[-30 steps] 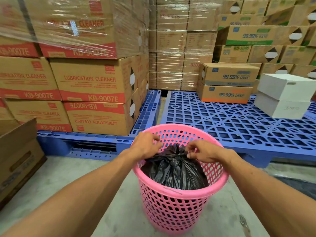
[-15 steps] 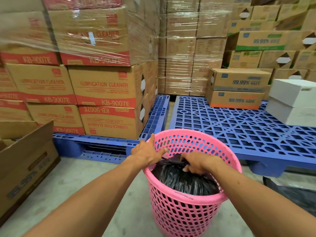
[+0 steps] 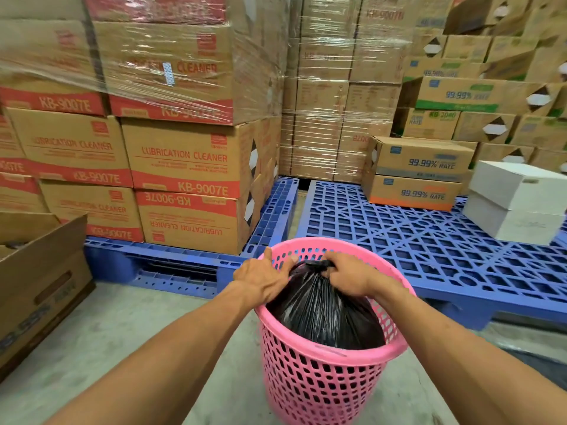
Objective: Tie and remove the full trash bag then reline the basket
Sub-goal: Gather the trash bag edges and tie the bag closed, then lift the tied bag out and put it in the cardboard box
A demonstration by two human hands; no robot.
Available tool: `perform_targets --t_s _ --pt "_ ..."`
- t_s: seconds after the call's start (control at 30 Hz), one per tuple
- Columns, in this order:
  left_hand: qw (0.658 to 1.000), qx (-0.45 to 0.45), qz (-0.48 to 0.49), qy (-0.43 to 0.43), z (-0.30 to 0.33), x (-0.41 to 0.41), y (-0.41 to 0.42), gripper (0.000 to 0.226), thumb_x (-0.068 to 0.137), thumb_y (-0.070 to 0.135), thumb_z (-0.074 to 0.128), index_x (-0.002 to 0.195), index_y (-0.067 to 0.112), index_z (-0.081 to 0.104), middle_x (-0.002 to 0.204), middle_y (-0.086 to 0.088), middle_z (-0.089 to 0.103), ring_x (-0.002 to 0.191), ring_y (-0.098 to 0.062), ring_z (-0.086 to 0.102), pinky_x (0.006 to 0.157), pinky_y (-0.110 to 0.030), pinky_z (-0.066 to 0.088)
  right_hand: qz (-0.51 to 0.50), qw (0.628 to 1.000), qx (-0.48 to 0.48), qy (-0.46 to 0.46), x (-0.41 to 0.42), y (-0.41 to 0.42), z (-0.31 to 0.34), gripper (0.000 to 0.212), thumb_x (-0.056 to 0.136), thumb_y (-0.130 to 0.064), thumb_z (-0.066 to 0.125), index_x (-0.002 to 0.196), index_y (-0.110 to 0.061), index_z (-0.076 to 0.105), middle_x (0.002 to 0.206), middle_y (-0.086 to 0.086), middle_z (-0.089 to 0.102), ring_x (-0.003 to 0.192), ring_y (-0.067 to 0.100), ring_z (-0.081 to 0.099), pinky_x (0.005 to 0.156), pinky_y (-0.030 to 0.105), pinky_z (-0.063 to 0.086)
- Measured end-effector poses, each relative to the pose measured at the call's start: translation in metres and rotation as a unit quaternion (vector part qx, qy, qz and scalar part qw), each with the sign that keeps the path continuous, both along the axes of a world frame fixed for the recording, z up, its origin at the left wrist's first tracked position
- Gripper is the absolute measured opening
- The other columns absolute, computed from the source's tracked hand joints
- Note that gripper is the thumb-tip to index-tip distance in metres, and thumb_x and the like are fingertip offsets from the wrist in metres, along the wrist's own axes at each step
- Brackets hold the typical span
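A pink perforated plastic basket point(image 3: 322, 384) stands on the concrete floor in front of me. Inside it sits a full black trash bag point(image 3: 325, 314), its top gathered into a twisted neck that rises to the basket's rim. My right hand point(image 3: 346, 273) is closed around that neck. My left hand point(image 3: 260, 279) grips the bag's gathered top from the left side, thumb up beside the basket's rim. The bag's lower part is hidden inside the basket.
Blue plastic pallets point(image 3: 429, 250) lie just behind the basket. Stacked cardboard cartons point(image 3: 184, 167) stand on the left pallet, more cartons and white boxes point(image 3: 518, 200) at the back right. An open brown carton point(image 3: 40, 283) sits on the floor at left.
Both hands have pulled the bag's top upward and together into a tight neck; the bag stands taller in the basket. The view has shifted slightly.
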State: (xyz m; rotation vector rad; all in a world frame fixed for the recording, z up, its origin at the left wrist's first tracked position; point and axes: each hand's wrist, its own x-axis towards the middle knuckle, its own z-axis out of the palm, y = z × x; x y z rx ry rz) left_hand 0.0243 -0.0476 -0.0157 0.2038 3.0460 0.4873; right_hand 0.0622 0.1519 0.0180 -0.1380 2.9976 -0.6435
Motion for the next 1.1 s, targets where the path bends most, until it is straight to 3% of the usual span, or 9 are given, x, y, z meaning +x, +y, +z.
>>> perform_targets --t_s 0.1,0.2,0.33,0.43,0.6,0.77,0.83,1.1 --pt "1.0 0.009 -0.007 0.001 -0.002 0.001 0.003 0.087 0.088 0.077 0.009 0.157 0.025 0.012 0.133 -0.024 0.056 0.119 -0.04 0.054 0.096 -0.046 0.043 -0.033 0.998 -0.054 0.029 -0.001 0.001 0.021 0.01 0.098 -0.015 0.049 0.103 -0.012 0.058 0.093 0.005 0.062 0.089 0.025 0.057 0.074 0.033 0.039" --pt "1.0 0.029 -0.004 0.007 -0.003 0.001 0.001 0.087 0.086 0.079 0.004 0.155 0.027 0.019 0.126 -0.026 0.059 0.115 -0.042 0.056 0.093 -0.047 0.043 -0.074 0.99 -0.086 0.079 -0.004 0.007 0.052 0.009 0.101 -0.02 0.047 0.101 -0.014 0.054 0.08 0.006 0.058 0.072 0.024 0.054 0.061 0.035 0.036" --pt "1.0 0.015 -0.011 0.016 0.002 0.004 -0.001 0.088 0.085 0.08 -0.001 0.152 0.029 0.023 0.126 -0.025 0.058 0.113 -0.041 0.057 0.09 -0.047 0.042 -0.045 0.994 -0.018 0.1 0.0 0.011 0.086 0.005 0.1 -0.018 0.048 0.1 -0.019 0.053 0.086 0.008 0.06 0.076 0.024 0.055 0.063 0.036 0.041" --pt "0.998 -0.009 -0.029 0.052 0.006 0.004 -0.002 0.09 0.085 0.079 0.0 0.157 0.027 0.012 0.14 -0.024 0.045 0.124 -0.041 0.047 0.1 -0.05 0.038 -0.03 0.996 0.026 0.078 0.008 0.016 0.089 0.009 0.1 -0.014 0.045 0.102 -0.022 0.049 0.096 0.011 0.062 0.089 0.033 0.059 0.077 0.044 0.049" --pt "0.995 -0.024 -0.057 0.082 0.033 0.007 -0.005 0.088 0.093 0.071 0.01 0.156 0.011 0.021 0.152 -0.02 0.036 0.139 -0.034 0.033 0.116 -0.044 0.024 -0.04 0.997 0.007 0.066 0.012 0.016 0.095 0.01 0.099 -0.008 0.044 0.102 -0.017 0.047 0.087 0.01 0.056 0.08 0.033 0.049 0.065 0.042 0.035" --pt "0.996 -0.064 -0.06 0.022 0.129 0.004 -0.002 0.081 0.099 0.061 0.018 0.149 -0.002 0.028 0.147 -0.024 0.041 0.132 -0.036 0.04 0.112 -0.044 0.029 -0.034 0.998 0.029 -0.052 0.003 0.008 0.139 0.027 0.095 -0.01 0.047 0.122 -0.009 0.048 0.103 0.019 0.06 0.094 0.037 0.056 0.07 0.042 0.041" --pt "0.994 -0.091 -0.068 -0.006 0.174 0.009 -0.001 0.081 0.099 0.061 0.018 0.149 -0.003 0.027 0.147 -0.024 0.041 0.132 -0.036 0.04 0.112 -0.044 0.029 -0.03 0.995 0.034 -0.089 0.002 0.005 0.17 0.029 0.096 -0.011 0.048 0.125 -0.009 0.045 0.102 0.018 0.057 0.09 0.038 0.055 0.071 0.044 0.045" --pt "0.981 -0.153 -0.089 -0.08 0.377 0.057 -0.008 0.08 0.101 0.058 0.014 0.151 -0.004 0.022 0.151 -0.026 0.036 0.136 -0.039 0.036 0.115 -0.045 0.027 0.006 0.975 0.158 -0.155 0.013 -0.005 0.352 0.034 0.101 -0.021 0.046 0.133 -0.01 0.041 0.116 0.018 0.055 0.103 0.041 0.057 0.071 0.043 0.041"
